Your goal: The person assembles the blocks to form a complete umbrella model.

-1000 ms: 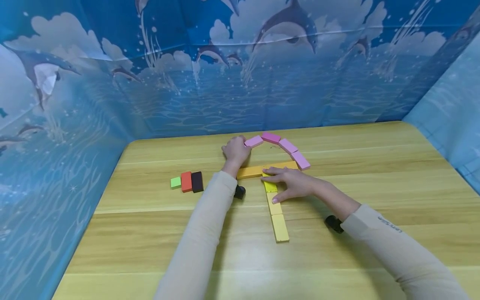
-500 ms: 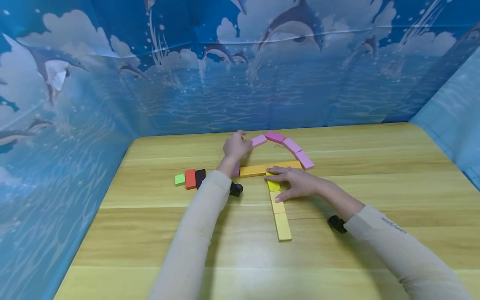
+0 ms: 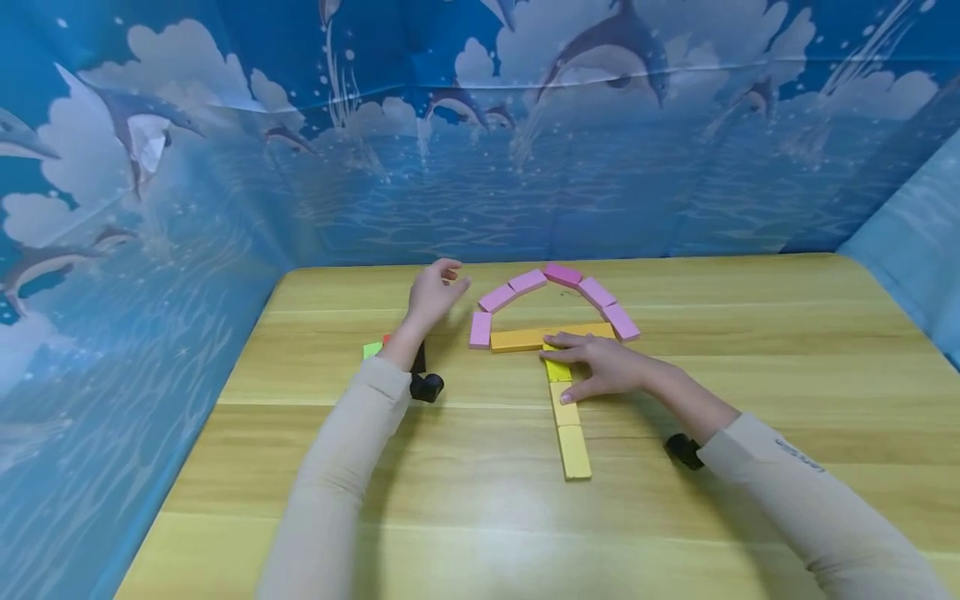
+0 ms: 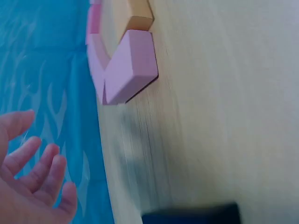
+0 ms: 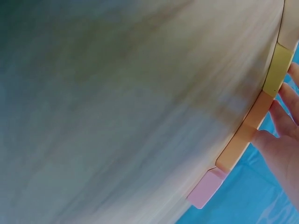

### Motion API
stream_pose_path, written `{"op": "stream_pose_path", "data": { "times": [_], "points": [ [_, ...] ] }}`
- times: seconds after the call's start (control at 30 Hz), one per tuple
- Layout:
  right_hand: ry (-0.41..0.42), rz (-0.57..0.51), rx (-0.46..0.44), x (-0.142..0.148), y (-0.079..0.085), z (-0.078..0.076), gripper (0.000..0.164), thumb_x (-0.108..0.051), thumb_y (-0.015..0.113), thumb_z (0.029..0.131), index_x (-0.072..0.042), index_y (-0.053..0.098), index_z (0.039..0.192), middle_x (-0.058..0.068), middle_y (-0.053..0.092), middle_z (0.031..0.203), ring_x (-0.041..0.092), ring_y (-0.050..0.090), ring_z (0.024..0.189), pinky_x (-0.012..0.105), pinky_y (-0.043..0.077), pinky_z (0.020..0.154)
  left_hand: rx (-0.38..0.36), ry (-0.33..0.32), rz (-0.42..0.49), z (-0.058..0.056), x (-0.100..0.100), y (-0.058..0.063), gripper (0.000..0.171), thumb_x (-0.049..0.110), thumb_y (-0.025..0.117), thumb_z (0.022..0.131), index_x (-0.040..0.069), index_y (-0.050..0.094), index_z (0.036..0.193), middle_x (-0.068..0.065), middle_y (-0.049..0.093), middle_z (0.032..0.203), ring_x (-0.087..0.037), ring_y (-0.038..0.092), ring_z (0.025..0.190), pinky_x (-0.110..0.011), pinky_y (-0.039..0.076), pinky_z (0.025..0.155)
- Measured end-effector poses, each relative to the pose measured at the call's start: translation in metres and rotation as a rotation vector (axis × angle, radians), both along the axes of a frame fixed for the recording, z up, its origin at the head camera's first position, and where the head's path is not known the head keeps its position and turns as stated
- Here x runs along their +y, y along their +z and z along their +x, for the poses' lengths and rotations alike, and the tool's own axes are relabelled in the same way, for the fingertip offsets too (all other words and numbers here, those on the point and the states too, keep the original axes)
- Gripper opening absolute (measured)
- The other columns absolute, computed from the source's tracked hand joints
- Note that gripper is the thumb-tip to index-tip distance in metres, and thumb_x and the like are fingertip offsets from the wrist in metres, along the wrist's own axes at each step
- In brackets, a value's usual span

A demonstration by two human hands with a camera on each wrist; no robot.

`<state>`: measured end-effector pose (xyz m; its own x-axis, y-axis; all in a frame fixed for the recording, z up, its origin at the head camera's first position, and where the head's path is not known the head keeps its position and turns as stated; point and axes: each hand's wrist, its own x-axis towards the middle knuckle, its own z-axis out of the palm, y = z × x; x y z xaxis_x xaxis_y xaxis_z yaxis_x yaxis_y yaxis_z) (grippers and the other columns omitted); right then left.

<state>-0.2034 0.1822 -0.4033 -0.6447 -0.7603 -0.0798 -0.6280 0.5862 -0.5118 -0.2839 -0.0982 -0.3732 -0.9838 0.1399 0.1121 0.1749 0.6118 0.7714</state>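
In the head view, my left hand [image 3: 435, 292] hovers left of an arc of several pink blocks [image 3: 481, 330], its fingers loosely bent and holding nothing. The left wrist view shows those fingers [image 4: 39, 172] apart from the nearest pink block [image 4: 133, 65]. A long orange block [image 3: 517, 340] spans the arc's base. From its middle, a bright yellow block [image 3: 557, 372] and two pale yellow blocks [image 3: 573, 452] run toward me in a line. My right hand [image 3: 611, 367] rests with spread fingers over the orange block and the yellow line.
Left of the arc, a green block [image 3: 372, 350], a red block [image 3: 387, 339] and a black block [image 3: 420, 358] are partly hidden by my left forearm. A blue dolphin-print sheet [image 3: 465, 200] stands along the wooden table's [image 3: 480, 517] back edge.
My left hand has left the pink arc and moved left, uncovering the arc's left blocks. My right hand stays on the blocks. The head view has shifted slightly.
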Motion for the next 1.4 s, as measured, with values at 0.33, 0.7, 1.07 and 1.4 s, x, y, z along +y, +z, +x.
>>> {"op": "stream_pose_path", "data": {
  "times": [0.33, 0.7, 1.07, 1.4],
  "points": [
    [0.013, -0.012, 0.016, 0.001, 0.0, 0.0, 0.071, -0.036, 0.071, 0.081, -0.002, 0.044, 0.138, 0.021, 0.032, 0.146, 0.04, 0.026, 0.134, 0.054, 0.029, 0.102, -0.046, -0.022, 0.11, 0.02, -0.045, 0.002, 0.041, 0.021, 0.063, 0.09, 0.006, 0.055, 0.127, -0.02, 0.055, 0.12, -0.03, 0.052, 0.106, -0.041, 0.043, 0.09],
    [0.02, -0.019, 0.008, 0.003, -0.003, -0.003, 0.073, -0.043, 0.068, 0.082, -0.003, 0.044, 0.139, 0.021, 0.031, 0.146, 0.04, 0.025, 0.135, 0.054, 0.029, 0.102, -0.085, -0.078, 0.055, 0.042, -0.084, -0.004, 0.045, 0.02, 0.063, 0.09, 0.004, 0.052, 0.13, -0.02, 0.053, 0.125, -0.033, 0.049, 0.113, -0.043, 0.042, 0.093],
    [0.017, -0.021, 0.005, 0.004, -0.003, -0.004, 0.074, -0.043, 0.068, 0.081, -0.003, 0.044, 0.138, 0.021, 0.031, 0.146, 0.04, 0.024, 0.135, 0.054, 0.029, 0.102, -0.103, -0.272, -0.136, 0.057, -0.101, -0.018, 0.056, 0.017, 0.073, 0.081, 0.003, 0.052, 0.131, -0.017, 0.052, 0.129, -0.031, 0.049, 0.109, -0.044, 0.042, 0.091],
    [0.019, -0.015, 0.001, 0.003, -0.002, -0.004, 0.074, -0.044, 0.068, 0.081, -0.004, 0.044, 0.139, 0.02, 0.031, 0.147, 0.039, 0.024, 0.135, 0.054, 0.029, 0.102, -0.074, -0.287, -0.24, 0.057, -0.102, -0.029, 0.063, 0.016, 0.078, 0.076, 0.003, 0.052, 0.132, -0.017, 0.05, 0.13, -0.029, 0.051, 0.102, -0.04, 0.046, 0.082]
  ]
}}
